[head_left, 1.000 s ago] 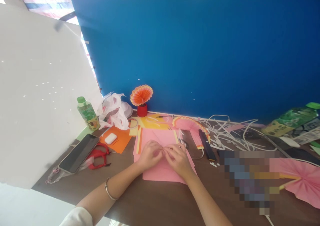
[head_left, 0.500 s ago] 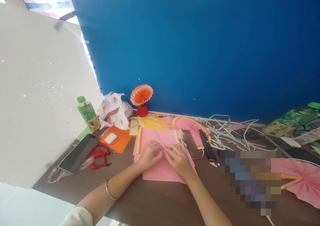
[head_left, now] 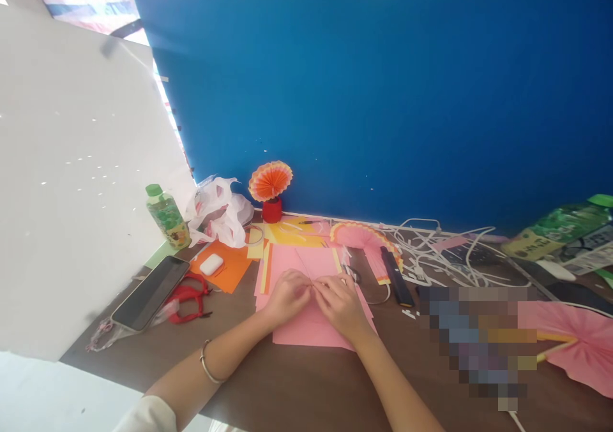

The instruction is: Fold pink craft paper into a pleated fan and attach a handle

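Over a stack of pink paper (head_left: 316, 331), my left hand (head_left: 290, 298) and my right hand (head_left: 339, 301) meet at the fingertips. Both are closed in a pinch on something thin, too small to make out; a fine thread-like line rises from between them. Yellow and orange strips (head_left: 267, 269) lie along the stack's left edge. Behind the stack are yellow sheets (head_left: 287, 234). A pleated pink paper piece with an orange and yellow edge (head_left: 357, 235) curves at the back right of the stack.
Left: a phone (head_left: 151, 293), red scissors (head_left: 189, 298), a white case (head_left: 211, 265) on orange paper (head_left: 232, 272), a green-capped bottle (head_left: 167, 218) and a plastic bag (head_left: 223, 212). Behind: an orange paper fan (head_left: 271, 181). Right: white cables (head_left: 431, 247), a black cutter (head_left: 397, 279), a pink fan (head_left: 582, 346).
My hands stay pinched together over the pink paper in nearly the same place. The view has shifted very slightly; nothing else has visibly moved.
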Demonstrator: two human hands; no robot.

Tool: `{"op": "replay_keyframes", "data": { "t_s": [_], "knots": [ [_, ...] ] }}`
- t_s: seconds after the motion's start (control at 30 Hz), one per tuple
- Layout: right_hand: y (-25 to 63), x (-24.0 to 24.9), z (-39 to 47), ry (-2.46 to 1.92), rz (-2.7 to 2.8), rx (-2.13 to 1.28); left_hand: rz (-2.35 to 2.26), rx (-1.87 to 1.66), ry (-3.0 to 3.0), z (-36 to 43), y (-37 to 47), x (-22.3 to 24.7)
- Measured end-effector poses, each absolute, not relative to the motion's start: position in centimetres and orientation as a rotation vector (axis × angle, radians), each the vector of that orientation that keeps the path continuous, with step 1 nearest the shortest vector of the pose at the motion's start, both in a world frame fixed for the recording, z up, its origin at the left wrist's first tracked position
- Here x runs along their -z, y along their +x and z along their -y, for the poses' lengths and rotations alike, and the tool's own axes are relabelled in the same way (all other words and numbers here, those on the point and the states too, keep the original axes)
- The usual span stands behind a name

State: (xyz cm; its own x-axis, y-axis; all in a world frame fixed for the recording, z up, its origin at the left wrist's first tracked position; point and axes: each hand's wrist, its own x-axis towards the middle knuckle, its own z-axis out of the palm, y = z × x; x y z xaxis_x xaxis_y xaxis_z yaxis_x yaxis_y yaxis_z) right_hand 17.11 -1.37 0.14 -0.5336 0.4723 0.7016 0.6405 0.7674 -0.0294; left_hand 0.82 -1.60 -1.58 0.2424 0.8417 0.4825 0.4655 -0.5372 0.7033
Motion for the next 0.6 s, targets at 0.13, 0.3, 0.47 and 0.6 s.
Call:
{"op": "replay_keyframes", "data": {
  "t_s": [0.13, 0.3, 0.47, 0.6],
  "knots": [
    [17.0, -0.1, 1.5, -0.817, 2.323, 0.416, -1.228, -1.220, 2.107, 1.7, 0.9, 1.4],
    [16.5, -0.3, 1.6, -0.872, 2.190, 0.271, -1.238, -1.222, 2.100, 1.8, 0.9, 1.1],
    [16.3, -0.4, 1.4, -0.976, 1.962, 0.027, -1.208, -1.269, 2.008, 1.9, 0.8, 0.5],
    [17.2, -0.3, 0.7, -1.059, 1.852, 0.002, -1.180, -1.284, 1.801, 2.0, 0.6, -0.2]
  ]
}}
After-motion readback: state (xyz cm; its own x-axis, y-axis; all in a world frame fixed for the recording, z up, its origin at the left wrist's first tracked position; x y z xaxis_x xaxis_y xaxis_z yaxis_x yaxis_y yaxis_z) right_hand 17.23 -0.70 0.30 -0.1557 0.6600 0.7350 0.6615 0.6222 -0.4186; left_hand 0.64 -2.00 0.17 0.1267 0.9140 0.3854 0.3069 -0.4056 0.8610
